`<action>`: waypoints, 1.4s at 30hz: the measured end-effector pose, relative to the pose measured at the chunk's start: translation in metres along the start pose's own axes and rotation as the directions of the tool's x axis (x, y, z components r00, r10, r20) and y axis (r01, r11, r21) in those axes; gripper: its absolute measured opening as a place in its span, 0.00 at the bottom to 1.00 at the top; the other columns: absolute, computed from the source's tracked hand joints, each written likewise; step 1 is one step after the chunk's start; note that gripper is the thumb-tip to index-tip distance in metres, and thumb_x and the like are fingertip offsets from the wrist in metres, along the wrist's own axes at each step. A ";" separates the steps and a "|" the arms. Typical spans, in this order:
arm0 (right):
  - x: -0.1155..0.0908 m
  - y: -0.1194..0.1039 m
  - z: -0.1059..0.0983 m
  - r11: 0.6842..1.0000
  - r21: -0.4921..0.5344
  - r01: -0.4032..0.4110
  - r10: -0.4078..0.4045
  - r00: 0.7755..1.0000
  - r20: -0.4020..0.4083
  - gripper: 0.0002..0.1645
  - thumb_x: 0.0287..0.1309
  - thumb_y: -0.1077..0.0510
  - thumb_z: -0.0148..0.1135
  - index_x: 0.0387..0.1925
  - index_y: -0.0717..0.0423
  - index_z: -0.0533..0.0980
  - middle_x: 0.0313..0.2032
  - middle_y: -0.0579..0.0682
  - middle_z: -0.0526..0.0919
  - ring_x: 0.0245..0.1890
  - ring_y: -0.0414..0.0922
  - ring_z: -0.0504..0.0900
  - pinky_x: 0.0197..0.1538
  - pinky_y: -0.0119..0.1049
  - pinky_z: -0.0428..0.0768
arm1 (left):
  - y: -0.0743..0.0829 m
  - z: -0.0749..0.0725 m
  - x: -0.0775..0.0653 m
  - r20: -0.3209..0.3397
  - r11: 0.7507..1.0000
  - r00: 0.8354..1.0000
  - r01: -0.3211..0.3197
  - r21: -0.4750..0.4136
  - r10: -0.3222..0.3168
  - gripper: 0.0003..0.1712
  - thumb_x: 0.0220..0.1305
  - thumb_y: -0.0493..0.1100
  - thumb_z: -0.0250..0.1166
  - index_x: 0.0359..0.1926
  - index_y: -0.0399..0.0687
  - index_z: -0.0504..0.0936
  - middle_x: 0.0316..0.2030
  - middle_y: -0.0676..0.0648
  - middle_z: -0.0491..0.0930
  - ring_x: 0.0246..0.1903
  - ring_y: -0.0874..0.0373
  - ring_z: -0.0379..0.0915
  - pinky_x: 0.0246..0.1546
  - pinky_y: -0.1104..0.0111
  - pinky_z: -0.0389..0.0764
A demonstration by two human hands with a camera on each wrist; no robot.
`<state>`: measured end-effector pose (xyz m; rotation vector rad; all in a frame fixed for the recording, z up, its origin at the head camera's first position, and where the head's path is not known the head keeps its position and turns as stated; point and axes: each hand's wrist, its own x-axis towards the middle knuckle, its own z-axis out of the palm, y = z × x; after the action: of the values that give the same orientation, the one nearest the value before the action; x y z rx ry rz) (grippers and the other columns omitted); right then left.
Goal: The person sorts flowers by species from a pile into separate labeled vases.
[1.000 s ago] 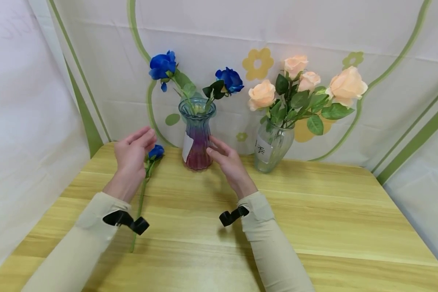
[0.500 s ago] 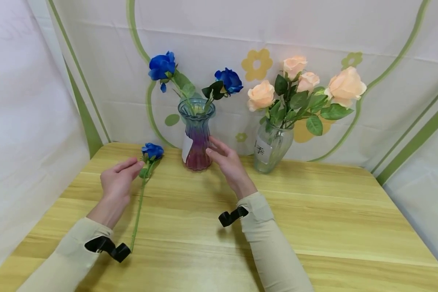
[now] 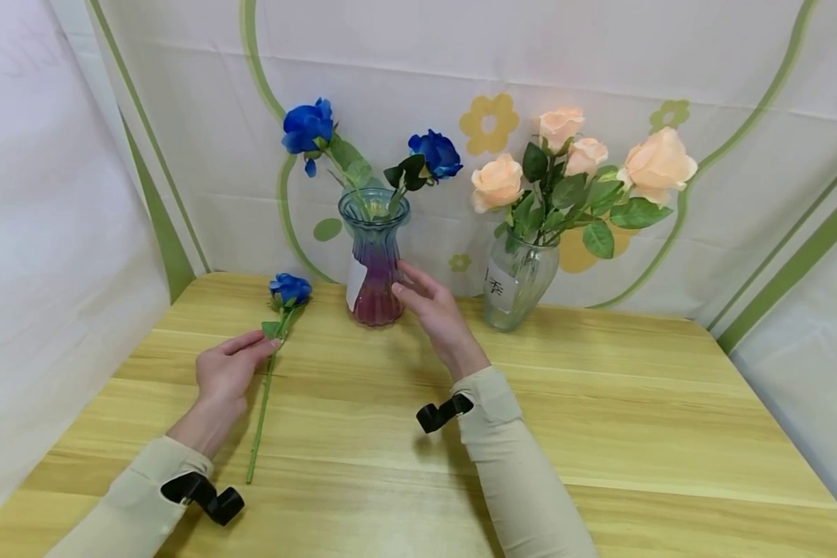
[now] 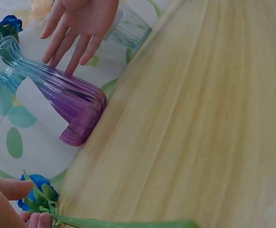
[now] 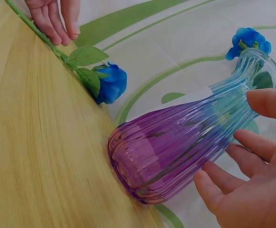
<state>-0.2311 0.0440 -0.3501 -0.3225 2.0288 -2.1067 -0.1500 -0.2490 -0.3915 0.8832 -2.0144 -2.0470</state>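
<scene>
A single blue rose (image 3: 291, 290) lies on the table, its long green stem pointing toward the front edge. My left hand (image 3: 226, 378) is at the stem just below the bloom, fingertips right by the leaf; in the left wrist view its thumb (image 4: 15, 188) stands apart from the fingers. Further back, a ribbed glass vase (image 3: 379, 271), blue above and purple below, stands upright with two blue roses and a white label. My right hand (image 3: 446, 329) is at the vase's right side, its fingers extended along the glass in the right wrist view.
To the right stands a clear glass vase (image 3: 530, 283) with a label, holding several peach roses (image 3: 498, 183). Behind the wooden table (image 3: 642, 434) hangs a white cloth (image 3: 404, 46) printed with green lines and yellow flowers.
My left hand has come down and toward the front from over the lying rose's bloom to its stem, uncovering the bloom. My right hand stays at the vase.
</scene>
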 end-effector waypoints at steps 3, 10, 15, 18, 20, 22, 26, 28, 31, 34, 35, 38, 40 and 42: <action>0.000 0.000 0.000 1.000 -0.003 0.000 0.000 1.000 -0.003 0.33 0.77 0.51 0.61 0.79 0.42 0.68 0.80 0.47 0.66 0.80 0.50 0.66 0.85 0.53 0.57 | -0.001 0.000 0.001 0.015 1.000 1.000 0.002 0.026 -0.002 0.34 0.59 0.38 0.80 0.67 0.40 0.82 0.25 0.71 0.85 0.33 0.79 0.81 0.39 0.84 0.82; -0.001 0.000 0.000 1.000 -0.006 -0.002 0.002 1.000 -0.002 0.33 0.77 0.50 0.61 0.79 0.42 0.67 0.80 0.46 0.66 0.80 0.50 0.66 0.84 0.53 0.58 | -0.002 -0.005 -0.001 0.049 0.986 0.999 -0.017 0.168 0.009 0.35 0.60 0.39 0.80 0.68 0.42 0.81 0.31 0.69 0.89 0.32 0.81 0.81 0.40 0.85 0.81; -0.001 0.000 0.000 1.000 -0.008 -0.009 0.009 1.000 0.000 0.33 0.77 0.50 0.61 0.79 0.41 0.67 0.80 0.46 0.66 0.80 0.49 0.66 0.84 0.52 0.58 | -0.002 -0.008 -0.002 0.059 0.953 0.998 -0.050 0.298 0.034 0.34 0.60 0.44 0.81 0.67 0.46 0.82 0.43 0.62 0.92 0.33 0.82 0.79 0.58 0.72 0.84; -0.001 -0.001 0.000 1.000 -0.009 -0.012 0.012 1.000 -0.001 0.33 0.77 0.50 0.61 0.79 0.41 0.67 0.80 0.45 0.66 0.80 0.48 0.66 0.84 0.51 0.59 | -0.002 -0.009 -0.001 0.075 0.936 0.996 -0.080 0.344 0.058 0.35 0.59 0.44 0.81 0.67 0.45 0.83 0.48 0.57 0.92 0.33 0.81 0.79 0.59 0.68 0.84; -0.001 -0.002 0.000 1.000 -0.009 -0.013 0.013 1.000 -0.002 0.33 0.77 0.50 0.61 0.79 0.41 0.68 0.80 0.45 0.66 0.80 0.48 0.66 0.84 0.51 0.59 | -0.002 -0.009 0.000 0.085 0.925 0.993 -0.103 0.366 0.076 0.34 0.58 0.44 0.82 0.66 0.44 0.83 0.50 0.54 0.92 0.33 0.81 0.78 0.57 0.69 0.85; 0.000 -0.002 0.000 1.000 -0.010 -0.011 0.011 1.000 -0.002 0.33 0.77 0.50 0.61 0.79 0.41 0.68 0.80 0.45 0.66 0.80 0.48 0.66 0.84 0.50 0.59 | -0.002 -0.008 0.001 0.096 0.913 0.991 -0.125 0.387 0.094 0.34 0.58 0.43 0.82 0.65 0.43 0.84 0.51 0.50 0.92 0.33 0.79 0.78 0.57 0.68 0.85; 0.000 -0.002 0.000 1.000 -0.006 -0.006 0.006 1.000 -0.001 0.33 0.77 0.50 0.61 0.79 0.42 0.68 0.80 0.45 0.66 0.80 0.48 0.66 0.84 0.50 0.59 | -0.002 -0.010 0.002 0.126 0.881 0.984 -0.166 0.444 0.123 0.34 0.58 0.42 0.81 0.65 0.40 0.83 0.54 0.44 0.90 0.41 0.68 0.83 0.67 0.54 0.79; 0.000 -0.001 0.000 1.000 -0.003 -0.002 0.002 1.000 0.001 0.33 0.77 0.51 0.61 0.79 0.43 0.67 0.80 0.45 0.66 0.80 0.48 0.66 0.84 0.50 0.60 | -0.001 -0.012 0.003 0.152 0.857 0.979 -0.190 0.478 0.133 0.35 0.58 0.42 0.81 0.65 0.39 0.82 0.55 0.41 0.90 0.47 0.56 0.86 0.69 0.50 0.76; 0.000 0.000 0.000 1.000 0.005 0.007 -0.007 1.000 0.007 0.34 0.78 0.51 0.60 0.79 0.45 0.67 0.80 0.46 0.66 0.80 0.49 0.65 0.84 0.50 0.60 | 0.000 -0.014 0.004 0.194 0.823 0.969 -0.231 0.518 0.150 0.36 0.57 0.42 0.82 0.65 0.36 0.82 0.54 0.38 0.90 0.56 0.43 0.85 0.69 0.46 0.74; -0.001 0.000 0.000 1.000 0.007 0.011 -0.011 1.000 0.008 0.34 0.77 0.51 0.61 0.79 0.45 0.67 0.81 0.46 0.66 0.80 0.49 0.65 0.84 0.51 0.61 | 0.001 -0.016 0.006 0.226 0.796 0.961 -0.262 0.545 0.161 0.34 0.58 0.42 0.81 0.63 0.35 0.83 0.50 0.39 0.91 0.53 0.42 0.86 0.66 0.45 0.75; 0.000 0.000 0.000 1.000 0.009 0.013 -0.013 1.000 0.008 0.34 0.77 0.51 0.61 0.79 0.45 0.67 0.81 0.46 0.66 0.80 0.50 0.65 0.84 0.51 0.61 | 0.002 -0.017 0.006 0.230 0.791 0.959 -0.267 0.551 0.163 0.33 0.58 0.42 0.81 0.62 0.36 0.83 0.49 0.40 0.91 0.50 0.45 0.87 0.65 0.46 0.77; 0.000 0.000 0.000 1.000 0.010 0.018 -0.018 1.000 0.009 0.33 0.77 0.52 0.60 0.79 0.46 0.67 0.80 0.47 0.66 0.80 0.50 0.65 0.84 0.51 0.61 | 0.003 -0.017 0.008 0.231 0.777 0.958 -0.273 0.567 0.169 0.29 0.59 0.43 0.80 0.60 0.37 0.86 0.44 0.44 0.93 0.41 0.56 0.87 0.57 0.54 0.81; 0.000 0.000 0.000 1.000 0.010 0.020 -0.020 1.000 0.009 0.33 0.78 0.52 0.60 0.79 0.46 0.67 0.80 0.47 0.66 0.80 0.50 0.66 0.84 0.51 0.61 | 0.003 -0.017 0.008 0.225 0.774 0.960 -0.270 0.573 0.168 0.27 0.60 0.44 0.79 0.59 0.38 0.86 0.42 0.48 0.93 0.38 0.62 0.86 0.53 0.59 0.83; 0.000 0.000 -0.001 1.000 0.009 0.019 -0.019 1.000 0.008 0.33 0.78 0.52 0.60 0.79 0.46 0.67 0.80 0.47 0.66 0.80 0.50 0.65 0.83 0.50 0.61 | 0.003 -0.016 0.008 0.218 0.776 0.961 -0.265 0.572 0.168 0.26 0.61 0.44 0.79 0.59 0.39 0.87 0.41 0.49 0.93 0.39 0.62 0.86 0.51 0.60 0.84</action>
<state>-0.2313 0.0445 -0.3502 -0.3495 2.0199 -2.1213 -0.1495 -0.2664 -0.3896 0.5255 -2.7690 -1.3938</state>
